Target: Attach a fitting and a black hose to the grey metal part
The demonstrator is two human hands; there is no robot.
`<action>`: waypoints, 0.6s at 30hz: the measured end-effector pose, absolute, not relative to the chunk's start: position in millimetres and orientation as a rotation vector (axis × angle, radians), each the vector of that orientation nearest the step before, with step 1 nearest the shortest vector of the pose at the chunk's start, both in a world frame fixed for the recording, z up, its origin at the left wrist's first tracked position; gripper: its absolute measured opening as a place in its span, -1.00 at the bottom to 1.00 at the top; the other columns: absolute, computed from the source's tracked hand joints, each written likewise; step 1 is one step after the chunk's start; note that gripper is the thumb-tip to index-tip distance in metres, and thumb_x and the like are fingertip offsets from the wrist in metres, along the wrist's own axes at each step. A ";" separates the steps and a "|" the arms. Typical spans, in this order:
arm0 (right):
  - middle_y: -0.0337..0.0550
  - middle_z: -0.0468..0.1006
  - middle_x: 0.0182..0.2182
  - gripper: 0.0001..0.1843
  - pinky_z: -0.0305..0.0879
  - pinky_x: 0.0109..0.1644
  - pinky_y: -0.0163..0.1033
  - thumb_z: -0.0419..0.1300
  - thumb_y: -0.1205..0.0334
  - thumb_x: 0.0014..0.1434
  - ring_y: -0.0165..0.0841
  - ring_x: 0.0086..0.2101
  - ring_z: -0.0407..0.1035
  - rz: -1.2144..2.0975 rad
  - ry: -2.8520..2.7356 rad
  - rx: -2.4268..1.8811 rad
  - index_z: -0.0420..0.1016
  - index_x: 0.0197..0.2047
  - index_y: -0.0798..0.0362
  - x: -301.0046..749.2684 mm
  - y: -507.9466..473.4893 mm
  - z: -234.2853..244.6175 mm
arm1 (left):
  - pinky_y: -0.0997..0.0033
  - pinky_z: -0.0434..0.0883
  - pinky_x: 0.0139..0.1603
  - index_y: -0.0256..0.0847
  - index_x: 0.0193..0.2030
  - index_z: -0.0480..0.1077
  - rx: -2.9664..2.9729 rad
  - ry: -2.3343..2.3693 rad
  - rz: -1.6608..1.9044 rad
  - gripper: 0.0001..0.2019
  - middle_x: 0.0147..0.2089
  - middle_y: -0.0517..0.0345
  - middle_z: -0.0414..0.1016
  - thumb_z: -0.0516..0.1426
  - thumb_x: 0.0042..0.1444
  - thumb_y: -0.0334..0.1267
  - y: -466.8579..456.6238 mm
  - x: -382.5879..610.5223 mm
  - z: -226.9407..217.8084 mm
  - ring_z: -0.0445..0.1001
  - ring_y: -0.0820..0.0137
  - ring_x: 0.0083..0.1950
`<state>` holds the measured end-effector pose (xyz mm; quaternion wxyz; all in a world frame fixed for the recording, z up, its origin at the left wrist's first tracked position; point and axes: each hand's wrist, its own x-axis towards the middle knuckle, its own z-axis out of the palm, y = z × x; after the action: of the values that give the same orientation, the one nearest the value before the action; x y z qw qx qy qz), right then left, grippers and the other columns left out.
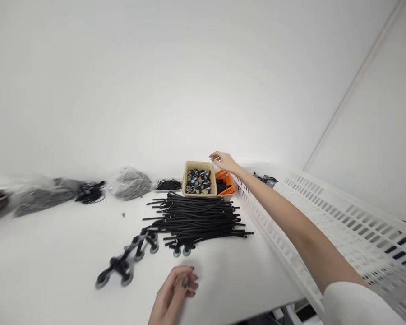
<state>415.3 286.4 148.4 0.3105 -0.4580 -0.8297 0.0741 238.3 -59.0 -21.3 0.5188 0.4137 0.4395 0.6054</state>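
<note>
My left hand (176,293) is low over the near part of the table, its fingers curled in towards the thumb. Whatever is between them, if anything, is hidden. My right hand (224,161) reaches above the far bins, fingers stretched out and a little apart, with no part visible in them. Just below and left of it, a cream bin (185,180) holds small black-and-silver fittings (198,180). Beside that bin stands an orange basket (230,189) with short black pieces. Between my hands lies a pile of black rods or tubes (199,219).
Black stems with round grey ends (122,266) lie left of the pile. A large white perforated crate (274,243) is on the right, under my right arm. Along the wall sit a small tray of black rings (168,185), clear plastic bags (130,184) and a black bundle (90,192).
</note>
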 end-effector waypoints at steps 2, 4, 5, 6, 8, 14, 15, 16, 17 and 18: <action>-0.14 0.60 -0.04 -0.66 0.32 0.04 -0.27 0.11 0.37 0.17 -0.29 -0.08 0.45 0.202 -2.529 -0.982 0.54 -0.01 0.01 366.4 239.0 131.4 | 0.40 0.44 -0.19 -0.27 -0.17 0.47 1.048 1.032 1.463 -0.65 -0.27 0.01 0.52 0.18 0.15 0.03 -60.6 238.1 -18.0 0.50 0.31 -0.24; -0.14 0.62 -0.11 -0.68 0.33 -0.07 -0.28 0.15 0.31 0.16 -0.29 -0.16 0.47 0.242 -2.779 -0.768 0.55 -0.02 0.00 329.5 188.7 113.3 | 0.39 0.43 -0.20 -0.29 -0.16 0.45 1.082 1.030 1.470 -0.67 -0.27 0.01 0.52 0.15 0.18 -0.02 -62.5 237.8 -16.3 0.49 0.33 -0.27; -0.15 0.63 -0.15 -0.69 0.33 -0.12 -0.30 0.17 0.29 0.16 -0.30 -0.21 0.48 0.263 -2.870 -0.658 0.56 -0.03 -0.02 317.0 164.9 104.3 | 0.40 0.41 -0.23 -0.30 -0.16 0.44 1.097 1.033 1.475 -0.68 -0.28 0.02 0.50 0.13 0.20 -0.04 -63.1 237.6 -16.4 0.48 0.35 -0.30; -0.17 0.63 -0.18 -0.72 0.32 -0.17 -0.31 0.19 0.26 0.15 -0.32 -0.24 0.48 0.285 -2.925 -0.583 0.57 -0.06 -0.03 308.6 143.1 95.4 | 0.41 0.40 -0.25 -0.30 -0.15 0.44 1.122 1.030 1.479 -0.69 -0.30 0.03 0.49 0.12 0.20 -0.05 -63.2 237.3 -17.0 0.46 0.38 -0.33; -0.17 0.63 -0.20 -0.75 0.32 -0.21 -0.30 0.20 0.19 0.17 -0.32 -0.27 0.47 0.358 -2.901 -0.559 0.56 -0.07 -0.04 303.8 107.5 77.3 | 0.42 0.38 -0.28 -0.29 -0.14 0.43 1.186 1.030 1.445 -0.70 -0.31 0.07 0.48 0.11 0.20 -0.06 -61.8 236.6 -20.0 0.41 0.45 -0.40; 0.00 0.44 0.09 -0.57 0.21 0.18 -0.01 0.16 0.30 0.18 -0.14 0.09 0.26 0.146 -2.316 -0.805 0.41 0.14 0.02 344.1 46.5 7.8 | 0.51 0.19 -0.51 -0.27 -0.29 0.41 1.305 1.088 1.420 -0.67 -0.50 0.23 0.39 0.11 0.12 0.02 -52.7 236.7 -32.1 0.19 0.55 -0.59; 0.03 0.39 0.13 -0.51 0.18 0.22 0.01 0.14 0.31 0.19 -0.14 0.12 0.22 0.126 -2.194 -0.843 0.34 0.20 0.03 352.3 38.8 -5.2 | 0.51 0.16 -0.53 -0.26 -0.32 0.40 1.317 1.100 1.425 -0.67 -0.51 0.24 0.38 0.11 0.12 0.01 -51.8 237.3 -33.4 0.17 0.56 -0.60; 0.05 0.37 0.14 -0.48 0.15 0.24 0.02 0.12 0.32 0.20 -0.14 0.13 0.20 0.120 -2.086 -0.880 0.28 0.24 0.06 359.7 31.6 -17.4 | 0.52 0.14 -0.53 -0.26 -0.38 0.37 1.329 1.115 1.428 -0.68 -0.53 0.25 0.38 0.11 0.11 0.00 -51.3 237.8 -34.5 0.15 0.56 -0.61; 0.07 0.37 0.13 -0.48 0.15 0.25 0.03 0.11 0.33 0.21 -0.13 0.12 0.20 0.128 -2.016 -0.908 0.26 0.25 0.08 366.0 25.2 -28.6 | 0.52 0.12 -0.54 -0.26 -0.43 0.35 1.331 1.124 1.431 -0.68 -0.55 0.25 0.37 0.11 0.10 -0.01 -50.9 238.4 -35.3 0.15 0.56 -0.61; 0.07 0.38 0.11 -0.48 0.15 0.24 0.04 0.10 0.33 0.21 -0.13 0.12 0.21 0.148 -1.981 -0.925 0.25 0.25 0.09 371.1 20.0 -38.0 | 0.52 0.12 -0.54 -0.25 -0.45 0.34 1.333 1.130 1.437 -0.68 -0.56 0.25 0.36 0.10 0.10 -0.01 -50.5 238.9 -35.8 0.15 0.56 -0.61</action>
<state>371.1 20.0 -38.0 0.4575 -0.3754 -0.8038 0.0599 238.9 -50.5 -35.8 0.4256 0.5332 0.4520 0.5748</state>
